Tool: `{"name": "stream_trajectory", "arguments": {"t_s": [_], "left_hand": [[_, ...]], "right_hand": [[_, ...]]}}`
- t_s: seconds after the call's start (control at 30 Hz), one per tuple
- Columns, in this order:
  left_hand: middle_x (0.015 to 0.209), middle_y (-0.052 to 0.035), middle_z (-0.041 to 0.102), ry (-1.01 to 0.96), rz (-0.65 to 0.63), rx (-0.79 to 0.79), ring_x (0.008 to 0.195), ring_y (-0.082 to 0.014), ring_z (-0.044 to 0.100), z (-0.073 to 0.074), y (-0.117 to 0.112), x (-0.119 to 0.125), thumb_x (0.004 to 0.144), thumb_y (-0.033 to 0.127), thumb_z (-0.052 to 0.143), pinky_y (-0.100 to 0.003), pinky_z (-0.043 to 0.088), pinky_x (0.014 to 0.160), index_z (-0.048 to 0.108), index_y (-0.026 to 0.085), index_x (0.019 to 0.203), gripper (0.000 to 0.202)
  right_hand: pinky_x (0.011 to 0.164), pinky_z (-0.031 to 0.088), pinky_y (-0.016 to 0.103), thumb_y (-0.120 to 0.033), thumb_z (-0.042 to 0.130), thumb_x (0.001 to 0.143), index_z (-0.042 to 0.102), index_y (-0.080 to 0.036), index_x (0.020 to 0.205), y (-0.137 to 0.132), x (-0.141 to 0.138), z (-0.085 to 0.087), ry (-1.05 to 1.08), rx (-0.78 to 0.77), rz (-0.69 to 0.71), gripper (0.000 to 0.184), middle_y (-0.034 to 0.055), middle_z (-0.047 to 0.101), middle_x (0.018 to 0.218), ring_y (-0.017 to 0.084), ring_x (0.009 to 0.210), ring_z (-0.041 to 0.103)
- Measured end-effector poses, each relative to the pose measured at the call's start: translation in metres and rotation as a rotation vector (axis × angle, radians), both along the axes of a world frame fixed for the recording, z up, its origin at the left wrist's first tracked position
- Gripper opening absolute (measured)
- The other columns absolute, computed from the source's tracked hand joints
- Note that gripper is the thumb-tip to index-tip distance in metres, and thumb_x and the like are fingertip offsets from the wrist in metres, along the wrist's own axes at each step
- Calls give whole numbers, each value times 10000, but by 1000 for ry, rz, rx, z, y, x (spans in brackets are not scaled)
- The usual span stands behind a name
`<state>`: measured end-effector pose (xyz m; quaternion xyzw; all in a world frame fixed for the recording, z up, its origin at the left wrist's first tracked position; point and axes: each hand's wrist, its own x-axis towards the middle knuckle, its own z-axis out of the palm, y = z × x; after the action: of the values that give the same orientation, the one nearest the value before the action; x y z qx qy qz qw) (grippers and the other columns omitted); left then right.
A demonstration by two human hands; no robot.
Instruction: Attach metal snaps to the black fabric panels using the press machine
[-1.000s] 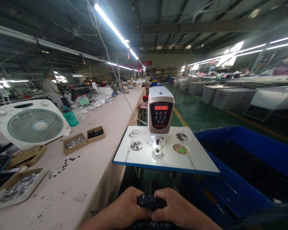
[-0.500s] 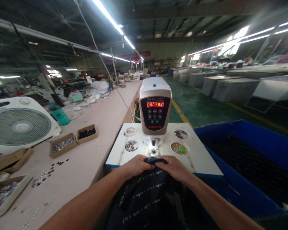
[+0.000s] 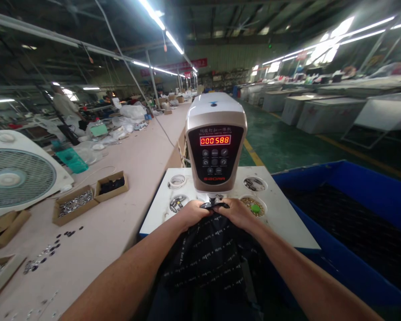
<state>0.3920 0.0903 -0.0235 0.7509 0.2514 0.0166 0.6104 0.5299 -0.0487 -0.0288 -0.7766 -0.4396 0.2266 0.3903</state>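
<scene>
My left hand [image 3: 192, 213] and my right hand [image 3: 236, 212] both pinch the top edge of a black printed garment [image 3: 207, 258]. They hold it under the head of a white and gold press machine [image 3: 215, 138] whose red counter reads 000588. The machine stands on a white table plate [image 3: 287, 214]. Round wells in the plate hold small metal parts [image 3: 176, 203] on the left and brass parts with a green piece [image 3: 252, 207] on the right. The garment hangs down between my forearms.
A long pink workbench [image 3: 120, 214] runs along the left with cardboard boxes of metal fasteners [image 3: 74, 203], loose studs and a white fan [image 3: 13, 176]. A blue bin [image 3: 354, 223] holding dark cloth sits at the right. A person [image 3: 65, 109] stands far off on the left.
Both hands have carried the garment forward and up from near my lap to the machine's head. The view has moved closer to the machine.
</scene>
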Motion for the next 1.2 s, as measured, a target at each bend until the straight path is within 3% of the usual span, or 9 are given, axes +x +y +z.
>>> {"name": "stream_trajectory", "arguments": {"t_s": [0.37, 0.63, 0.8, 1.2], "left_hand": [[681, -13, 661, 27, 80, -151, 658, -158, 539, -6, 6, 6, 592, 297, 723, -285, 387, 669, 693, 139, 721, 206], [714, -55, 711, 111, 84, -374, 650, -187, 611, -11, 12, 6, 420, 376, 875, -321, 468, 705, 698, 134, 718, 422], [694, -52, 709, 102, 99, -400, 664, -198, 623, -11, 12, 8, 377, 372, 906, -338, 486, 741, 681, 139, 687, 449], [723, -52, 715, 93, 111, -384, 717, -206, 641, -12, 13, 9, 450, 388, 891, -341, 491, 768, 693, 135, 723, 422]], "right_hand": [[608, 386, 266, -409, 631, 791, 717, -170, 737, 9, 6, -7, 11, -13, -23, 259, 16, 709, 724, 220, 741, 642], [760, 461, 279, -411, 661, 804, 746, -204, 961, 3, 8, -11, 70, 52, -5, 274, 14, 768, 935, 232, 906, 684], [754, 458, 287, -395, 683, 778, 747, -190, 921, 7, 8, -16, 34, 95, -63, 258, 23, 764, 897, 235, 867, 682], [674, 431, 271, -399, 667, 780, 755, -178, 838, 10, 7, -12, -1, 69, -51, 245, 12, 754, 804, 223, 792, 670]]}}
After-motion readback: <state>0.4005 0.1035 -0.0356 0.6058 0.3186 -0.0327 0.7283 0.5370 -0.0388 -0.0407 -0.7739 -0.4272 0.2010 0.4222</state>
